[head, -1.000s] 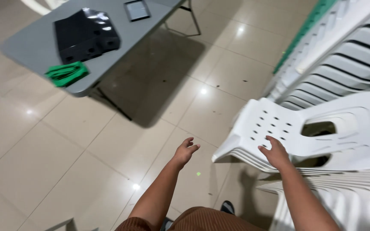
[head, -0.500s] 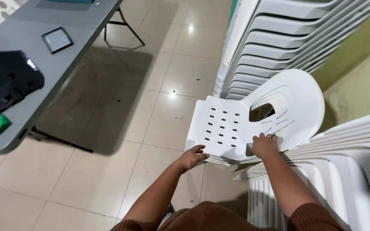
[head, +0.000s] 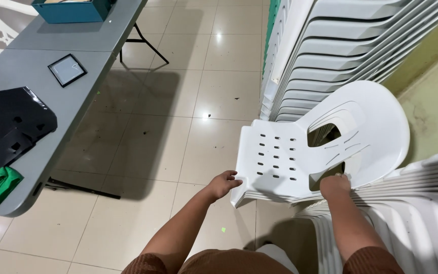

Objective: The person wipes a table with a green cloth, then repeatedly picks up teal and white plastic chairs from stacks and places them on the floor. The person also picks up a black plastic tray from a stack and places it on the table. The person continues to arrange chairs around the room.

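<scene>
I am gripping the top white chair [head: 300, 152] of the stack [head: 406, 223] at my right. My right hand [head: 334, 185] is closing on the lower edge of its backrest opening, though I cannot tell how far the fingers [head: 341, 176] are wrapping round. My left hand [head: 224, 183] is touching the seat's front corner with loosely curled fingers, not yet clasping. The chair is sitting tilted on the stack, seat pointing toward the grey counter [head: 67, 96]. I am judging that a one-sided pull could jam it against the chairs below, or swing it into the taller stack [head: 330, 50] behind.
</scene>
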